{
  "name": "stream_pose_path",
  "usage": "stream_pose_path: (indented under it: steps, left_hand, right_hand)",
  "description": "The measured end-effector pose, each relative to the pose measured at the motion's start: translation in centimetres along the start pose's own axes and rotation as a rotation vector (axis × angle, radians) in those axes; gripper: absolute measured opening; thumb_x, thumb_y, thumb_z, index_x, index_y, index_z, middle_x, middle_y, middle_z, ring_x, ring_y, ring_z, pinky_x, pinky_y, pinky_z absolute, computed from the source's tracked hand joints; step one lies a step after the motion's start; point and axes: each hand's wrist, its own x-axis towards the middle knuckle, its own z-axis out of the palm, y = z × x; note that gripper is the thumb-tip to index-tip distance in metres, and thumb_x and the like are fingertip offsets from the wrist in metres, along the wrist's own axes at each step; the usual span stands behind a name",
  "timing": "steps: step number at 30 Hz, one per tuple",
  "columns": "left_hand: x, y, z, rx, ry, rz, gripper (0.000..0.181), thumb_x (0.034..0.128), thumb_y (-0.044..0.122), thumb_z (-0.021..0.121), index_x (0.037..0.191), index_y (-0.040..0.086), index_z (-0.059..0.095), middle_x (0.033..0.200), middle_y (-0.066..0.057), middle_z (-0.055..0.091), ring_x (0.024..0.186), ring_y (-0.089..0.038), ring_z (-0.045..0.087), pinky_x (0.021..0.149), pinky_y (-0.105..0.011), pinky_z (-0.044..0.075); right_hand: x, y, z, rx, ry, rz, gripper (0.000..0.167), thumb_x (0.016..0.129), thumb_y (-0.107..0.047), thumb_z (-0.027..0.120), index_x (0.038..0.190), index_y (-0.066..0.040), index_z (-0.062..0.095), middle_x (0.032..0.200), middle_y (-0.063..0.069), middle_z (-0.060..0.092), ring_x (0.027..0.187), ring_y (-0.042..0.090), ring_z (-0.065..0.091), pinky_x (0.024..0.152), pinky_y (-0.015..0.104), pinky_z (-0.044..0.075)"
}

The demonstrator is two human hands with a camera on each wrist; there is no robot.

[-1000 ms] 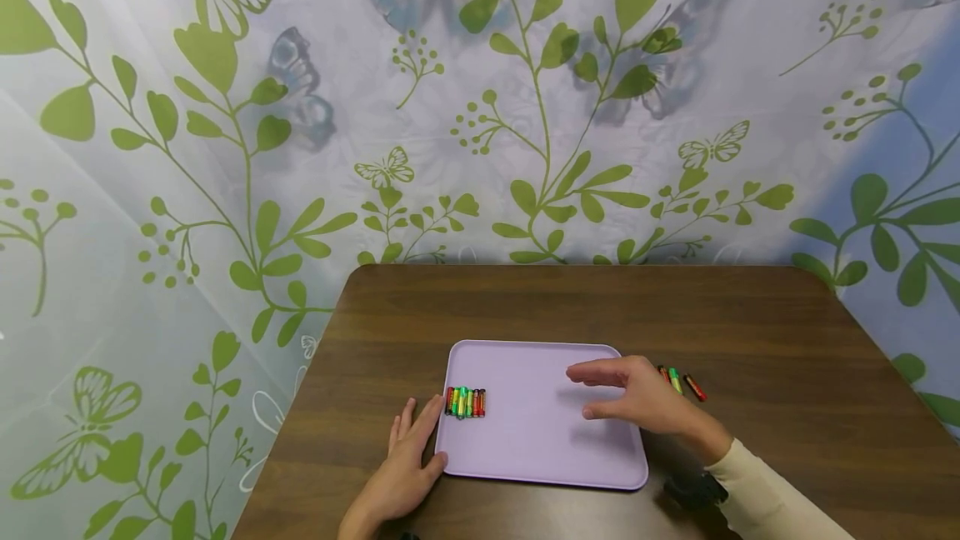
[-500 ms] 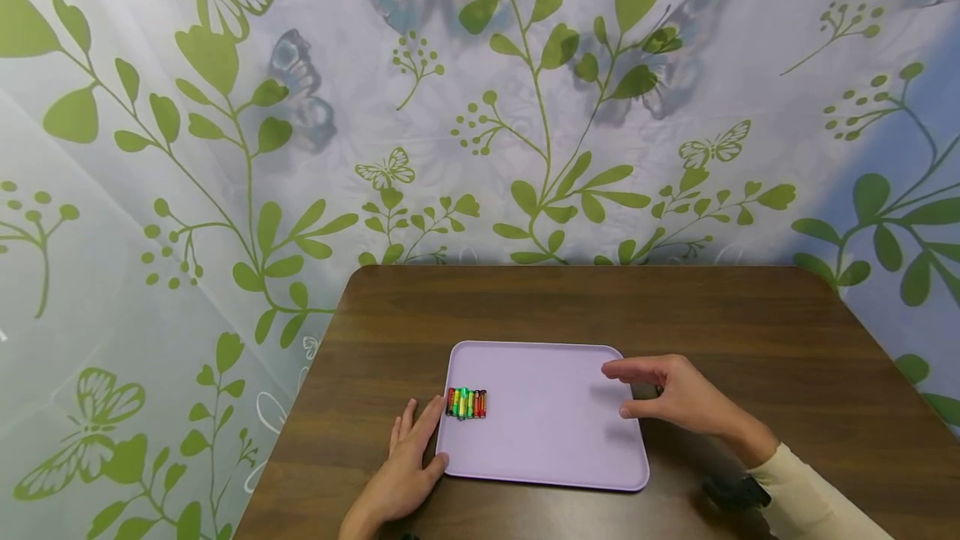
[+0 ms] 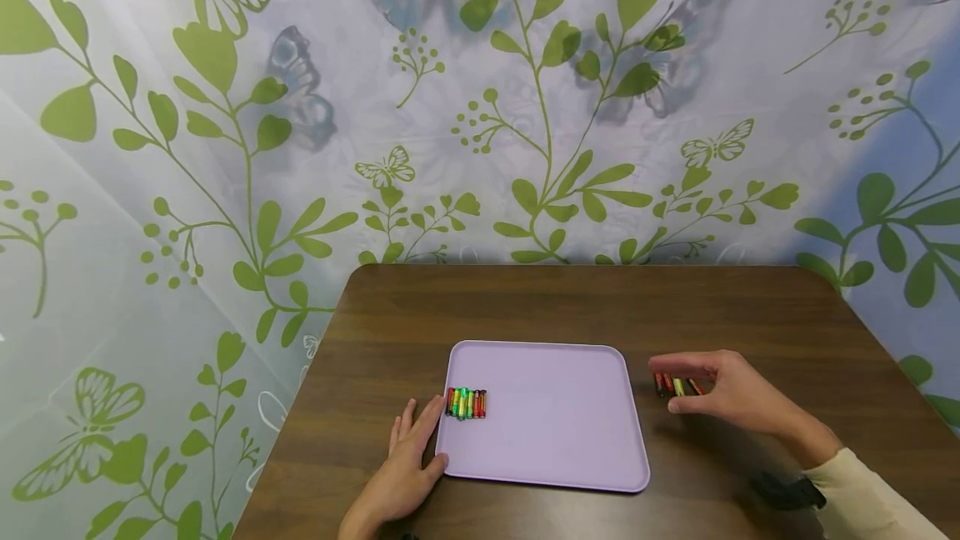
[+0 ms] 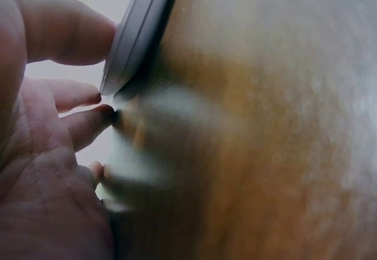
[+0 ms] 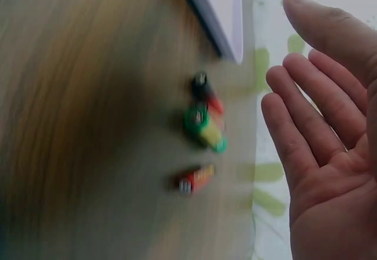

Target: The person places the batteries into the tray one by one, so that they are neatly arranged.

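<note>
A lilac tray point(image 3: 551, 415) lies on the table. Inside its left edge, a row of several red, green and yellow batteries point(image 3: 467, 403) lies side by side. My left hand point(image 3: 405, 465) rests at the tray's left side, fingers and thumb touching the rim, as the left wrist view also shows. My right hand point(image 3: 738, 390) hovers above the table right of the tray, fingers extended, thumb apart, holding nothing. Under and beyond it lie loose batteries point(image 3: 678, 385), partly hidden by the hand. The right wrist view shows a green battery point(image 5: 203, 129) and a red battery point(image 5: 195, 179), blurred.
The brown wooden table point(image 3: 570, 298) reaches back to a patterned cloth point(image 3: 465, 107) with leaves and butterflies. A dark band point(image 3: 787, 492) sits at the right wrist, by a cream sleeve point(image 3: 870, 494).
My right hand has moved right, from above the tray's right part to over the loose batteries beside it. The left hand, tray and battery row stay in place.
</note>
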Motion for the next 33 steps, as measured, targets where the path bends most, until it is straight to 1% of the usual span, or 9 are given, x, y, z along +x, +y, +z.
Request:
stream_pose_path:
  steps: [3,8,13,16,20,23,26,29,33]
  left_hand:
    - [-0.1,0.0,0.0,-0.001,0.004,0.003,0.082,0.0976,0.000,0.068,0.172,0.006,0.034,0.178,-0.022,0.033,0.168,-0.054,-0.004,0.131,-0.069,-0.014]
    - [-0.1,0.0,-0.1,-0.005,0.000,0.000,0.082,0.0980,0.000,0.068,0.172,0.006,0.034,0.178,-0.022,0.032,0.168,-0.053,-0.005,0.131,-0.069,-0.014]
    - [-0.1,0.0,-0.2,-0.001,-0.003,-0.004,0.081,0.0986,0.000,0.068,0.172,0.006,0.033,0.178,-0.022,0.031,0.168,-0.053,-0.005,0.131,-0.069,-0.014]
    - [-0.1,0.0,-0.2,-0.002,-0.002,-0.003,0.081,0.0984,0.000,0.068,0.172,0.005,0.033,0.178,-0.022,0.031,0.168,-0.054,-0.005,0.131,-0.069,-0.014]
    - [-0.1,0.0,-0.1,-0.001,0.000,-0.002,0.081,0.0983,0.000,0.068,0.171,0.005,0.034,0.178,-0.022,0.032,0.168,-0.054,-0.004,0.131,-0.069,-0.014]
    - [-0.1,0.0,-0.1,0.004,-0.001,-0.005,0.081,0.0987,0.000,0.068,0.172,0.005,0.034,0.178,-0.021,0.032,0.168,-0.053,-0.004,0.131,-0.069,-0.013]
    - [0.0,0.0,0.0,0.009,-0.002,-0.010,0.081,0.0990,0.000,0.068,0.172,0.006,0.033,0.178,-0.020,0.032,0.169,-0.052,-0.004,0.132,-0.068,-0.013]
    - [0.1,0.0,0.0,0.012,-0.003,-0.014,0.081,0.0992,0.000,0.068,0.172,0.006,0.033,0.178,-0.020,0.032,0.169,-0.052,-0.003,0.132,-0.068,-0.012]
    - [0.1,0.0,-0.1,0.009,-0.004,-0.018,0.080,0.0995,0.001,0.068,0.172,0.006,0.034,0.179,-0.019,0.032,0.169,-0.052,-0.003,0.132,-0.068,-0.012]
  right_hand:
    - [-0.6,0.3,-0.9,-0.011,0.001,0.014,0.060,0.086,-0.021,0.094,0.142,-0.011,0.073,0.135,0.012,0.079,0.122,0.006,0.074,0.095,0.021,0.062]
    - [-1.5,1.3,-2.1,-0.060,0.014,0.050,0.062,0.086,-0.023,0.095,0.142,-0.009,0.072,0.137,0.012,0.077,0.121,0.003,0.073,0.093,0.021,0.063]
    - [-1.8,2.4,-2.5,-0.096,0.026,0.096,0.066,0.084,-0.028,0.096,0.143,-0.010,0.072,0.137,0.010,0.078,0.121,0.000,0.072,0.093,0.021,0.062]
    - [-1.9,3.0,-2.6,-0.116,0.027,0.084,0.068,0.083,-0.028,0.096,0.144,-0.010,0.072,0.139,0.011,0.077,0.122,-0.005,0.069,0.093,0.016,0.060]
    - [-1.9,3.8,-2.6,-0.152,0.019,0.032,0.070,0.084,-0.026,0.096,0.146,-0.009,0.070,0.142,0.015,0.075,0.125,-0.009,0.064,0.094,0.009,0.054]
    - [-1.9,4.4,-2.5,-0.166,0.014,0.001,0.070,0.083,-0.023,0.097,0.146,-0.009,0.070,0.141,0.015,0.075,0.126,-0.009,0.064,0.095,0.006,0.052]
    - [-1.9,4.9,-2.4,-0.176,0.007,-0.019,0.069,0.082,-0.020,0.097,0.145,-0.008,0.070,0.140,0.015,0.075,0.125,-0.007,0.066,0.094,0.006,0.052]
    - [-1.9,5.1,-2.3,-0.182,0.004,-0.022,0.068,0.082,-0.018,0.097,0.144,-0.007,0.071,0.139,0.015,0.076,0.124,-0.005,0.067,0.094,0.005,0.052]
    - [-2.0,5.3,-2.3,-0.180,0.007,-0.013,0.066,0.082,-0.018,0.097,0.143,-0.006,0.072,0.138,0.016,0.076,0.123,-0.006,0.068,0.094,0.003,0.050]
